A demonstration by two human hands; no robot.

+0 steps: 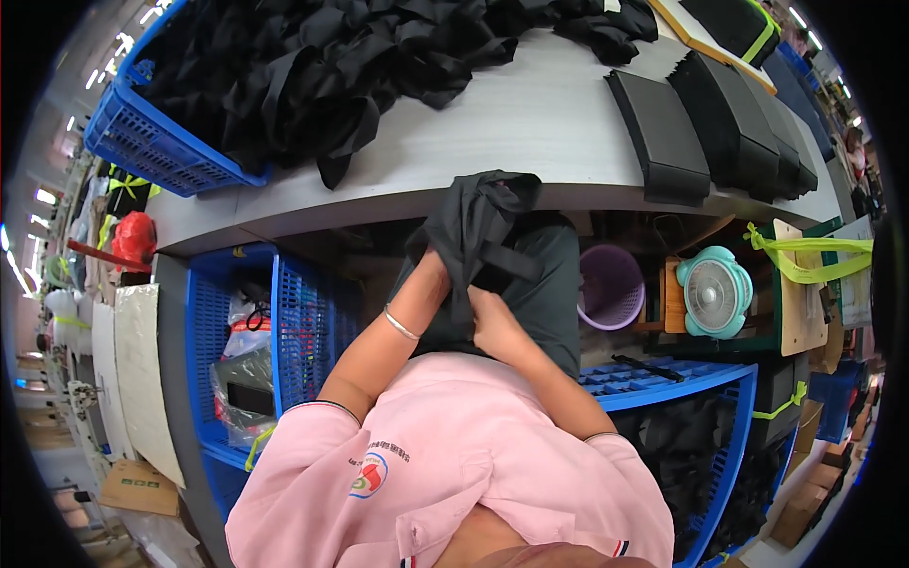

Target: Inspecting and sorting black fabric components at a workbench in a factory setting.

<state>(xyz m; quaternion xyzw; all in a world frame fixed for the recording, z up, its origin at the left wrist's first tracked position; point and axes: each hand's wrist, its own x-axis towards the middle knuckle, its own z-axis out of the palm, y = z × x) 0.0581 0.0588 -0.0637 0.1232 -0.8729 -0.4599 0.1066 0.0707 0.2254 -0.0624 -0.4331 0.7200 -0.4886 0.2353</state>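
Observation:
A black fabric piece [478, 222], shaped like a small bag or sleeve with a strap-like band, hangs above my lap at the table's front edge. My left hand [436, 271] reaches up inside it; the cloth covers the fingers, so their grip does not show. Below, my right hand [493, 323] is closed on the lower edge of the same piece, close to the band [509, 262]. On the table ahead lies a large heap of similar black fabric pieces [317, 80], partly inside a blue plastic basket [170, 133].
Stacks of flat black panels [660, 128] stand on the white table [530, 118] at the right. Blue crates [276, 341] flank me, the right one [743, 445] holding black material. A purple bin [611, 284] and a turquoise fan [717, 292] sit below the table at right.

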